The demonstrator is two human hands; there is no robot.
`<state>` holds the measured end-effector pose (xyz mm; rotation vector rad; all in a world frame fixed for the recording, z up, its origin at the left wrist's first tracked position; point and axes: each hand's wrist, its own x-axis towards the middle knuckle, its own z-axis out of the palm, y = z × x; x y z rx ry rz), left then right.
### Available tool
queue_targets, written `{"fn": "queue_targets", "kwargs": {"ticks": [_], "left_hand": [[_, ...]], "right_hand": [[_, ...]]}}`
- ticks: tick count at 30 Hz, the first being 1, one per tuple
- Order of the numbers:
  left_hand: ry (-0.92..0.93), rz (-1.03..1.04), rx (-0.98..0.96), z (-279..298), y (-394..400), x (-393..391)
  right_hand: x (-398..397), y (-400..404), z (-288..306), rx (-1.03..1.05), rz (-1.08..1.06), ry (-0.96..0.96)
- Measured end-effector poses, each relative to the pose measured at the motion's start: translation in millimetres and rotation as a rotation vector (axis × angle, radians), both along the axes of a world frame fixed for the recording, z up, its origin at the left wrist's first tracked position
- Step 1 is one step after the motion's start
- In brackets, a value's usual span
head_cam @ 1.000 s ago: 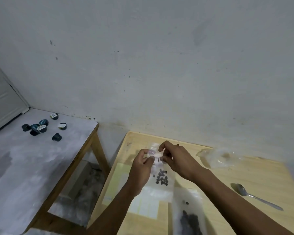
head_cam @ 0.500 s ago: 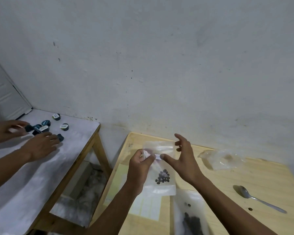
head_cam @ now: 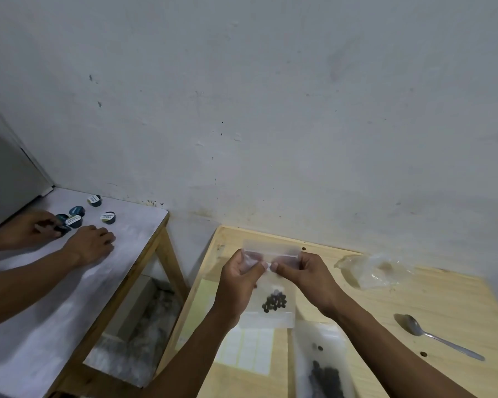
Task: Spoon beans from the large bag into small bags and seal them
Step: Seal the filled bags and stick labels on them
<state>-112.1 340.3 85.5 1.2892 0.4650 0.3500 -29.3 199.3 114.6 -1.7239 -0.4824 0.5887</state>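
Beans (head_cam: pixel 274 302) sit low in the small bag (head_cam: pixel 270 308), which is held upright over the wooden table (head_cam: pixel 414 311), left-centre. Step in hand: sealing. Left hand (head_cam: pixel 237 282) and right hand (head_cam: pixel 308 272) are close together, both pinching the bag's top strip, thumbs nearly touching. Next, I'd judge: press along the strip until closed, keeping the bag upright. Large bag (head_cam: pixel 322 363) lies near; spoon (head_cam: pixel 434 336) idle on the right.
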Motion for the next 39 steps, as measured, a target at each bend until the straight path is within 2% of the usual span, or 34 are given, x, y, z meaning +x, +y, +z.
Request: {"fn": "queue_targets", "kwargs": {"ticks": [5,15,26,29,34,37,39], "left_hand": [[0.01,-0.004,-0.039,3,-1,-1],[0.085,0.023,0.036,-8,0,0],[0.165,-0.026,0.057,-16,5,2],[0.203,-0.034,0.105,-22,6,2],[0.336,-0.02,0.1,-33,13,3],[0.423,-0.103,0.131,-52,20,3],[0.484,-0.143,0.127,-62,22,3]], "right_hand": [[2,-2,0,-0.034,0.079,-0.006],[2,-2,-12,-0.091,0.054,-0.054],[10,-7,-22,-0.128,0.144,-0.071],[10,-6,-33,-0.155,0.129,0.015],[4,-12,-58,-0.105,-0.03,0.302],[6,-12,-71,-0.156,-0.09,0.351],[11,-8,-77,-0.14,-0.203,0.383]]}}
